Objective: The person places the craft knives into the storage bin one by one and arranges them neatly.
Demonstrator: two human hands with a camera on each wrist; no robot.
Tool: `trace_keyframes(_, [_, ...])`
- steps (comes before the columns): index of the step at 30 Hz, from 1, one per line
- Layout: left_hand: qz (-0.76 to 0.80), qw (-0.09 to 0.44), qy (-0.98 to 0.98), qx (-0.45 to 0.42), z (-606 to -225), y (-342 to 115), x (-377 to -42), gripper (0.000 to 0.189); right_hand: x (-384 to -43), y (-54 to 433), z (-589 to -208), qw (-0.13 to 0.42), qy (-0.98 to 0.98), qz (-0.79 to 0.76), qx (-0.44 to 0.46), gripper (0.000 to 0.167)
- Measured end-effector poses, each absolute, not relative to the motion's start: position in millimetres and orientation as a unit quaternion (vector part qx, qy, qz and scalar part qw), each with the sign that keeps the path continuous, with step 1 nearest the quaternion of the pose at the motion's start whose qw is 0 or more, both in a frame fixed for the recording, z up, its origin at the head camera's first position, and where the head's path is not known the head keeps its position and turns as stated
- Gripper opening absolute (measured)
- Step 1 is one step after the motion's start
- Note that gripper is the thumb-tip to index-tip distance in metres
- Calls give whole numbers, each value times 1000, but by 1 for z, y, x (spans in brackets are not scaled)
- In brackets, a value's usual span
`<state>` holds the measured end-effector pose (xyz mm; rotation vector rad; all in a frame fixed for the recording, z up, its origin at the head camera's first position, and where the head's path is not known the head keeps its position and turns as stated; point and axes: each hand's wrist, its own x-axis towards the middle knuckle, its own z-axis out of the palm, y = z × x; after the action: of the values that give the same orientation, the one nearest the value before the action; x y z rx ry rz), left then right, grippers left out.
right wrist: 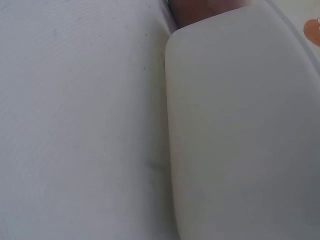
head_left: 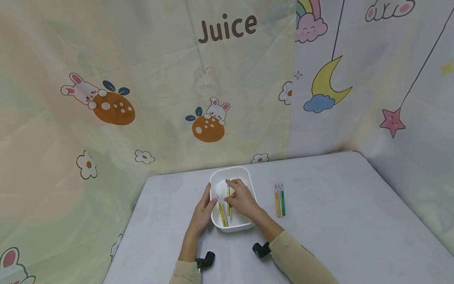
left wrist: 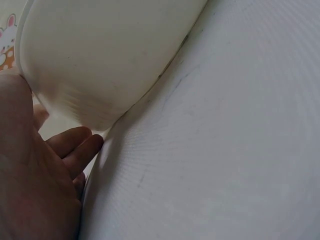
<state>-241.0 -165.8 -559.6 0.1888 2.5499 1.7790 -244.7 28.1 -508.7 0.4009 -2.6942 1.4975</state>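
Observation:
A white plastic tray [head_left: 232,228] with rounded corners sits on the table. My left hand [head_left: 202,213] holds its left side, thumb over the rim; in the left wrist view, fingers [left wrist: 82,150] lie against the tray's outer wall [left wrist: 115,55]. Inside the tray, my right hand [head_left: 242,198] pinches a slim gold pen [head_left: 228,209] upright in the head view, between thumb and fingers. Left of it lie a yellow pen [head_left: 222,215] and a silver one, side by side. The right wrist view mostly shows the tray's outer wall [right wrist: 240,125], with the pen hidden.
On the table right of the tray lie a yellow pen [head_left: 277,205], a silver pen [head_left: 280,204] and a green pen [head_left: 283,203] in a row, grey tips pointing away. A printed cloth [head_left: 159,98] hangs behind the white table [head_left: 337,205].

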Motion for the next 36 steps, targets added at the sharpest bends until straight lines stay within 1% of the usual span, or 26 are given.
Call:
trace_keyframes(8, [579, 12, 813, 66, -560, -166, -241, 64, -245, 27, -509, 7, -867, 482, 127, 71])
trace_keyframes(14, [582, 17, 811, 63, -555, -165, -239, 65, -245, 27, -508, -10, -864, 488, 121, 70])
trace_keyframes(17, [586, 16, 808, 56, -550, -162, -237, 65, -245, 27, -509, -15, -863, 490, 123, 70])
trace_keyframes(21, [592, 26, 804, 60, -531, -160, -228, 65, -245, 27, -510, -22, -865, 483, 132, 71])
trace_keyframes(24, [592, 24, 803, 60, -526, -159, -225, 65, -246, 27, -511, -32, -870, 470, 143, 73])
trace_keyframes(31, [586, 12, 809, 41, -551, -160, -236, 65, -246, 25, -512, -49, -877, 452, 153, 74])
trace_keyframes(36, [585, 10, 809, 53, -561, -164, -242, 65, -247, 26, -514, -48, -879, 448, 154, 74])
